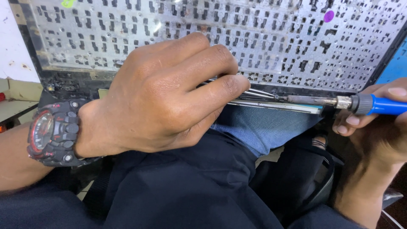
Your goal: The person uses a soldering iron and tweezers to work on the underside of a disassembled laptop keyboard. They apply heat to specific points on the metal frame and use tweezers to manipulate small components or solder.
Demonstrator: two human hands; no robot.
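The left hand (165, 93) is lying curled across the lower edge of a grey perforated metal keyboard backplate (263, 38), its fingers closed on a pair of thin silver metal tweezers (254, 93). The tweezer tips are poking out from under the index finger and pointing right, along the dark bottom rim of the black laptop casing (63, 85) that is framing the plate. A chunky black and red wristwatch (53, 131) is sitting on the left wrist.

The right hand (377, 127) is coming in from the right edge and is gripping the blue plastic handle of a soldering iron (360, 104). The iron is lying almost level, its silver collar and dark, stained shaft reaching left. Its tip is meeting the tweezer tips just at the plate's lower edge, though whether they are actually touching cannot be told.

The plate is tilting up and away from the person, propped over the lap, with blue denim fabric (263, 127) and a dark cloth (178, 186) showing beneath it. A small purple round sticker (329, 16) is sitting near the plate's upper right, and a yellow-green one (68, 3) is sitting at the upper left. A pale surface (17, 108) is showing at the far left.
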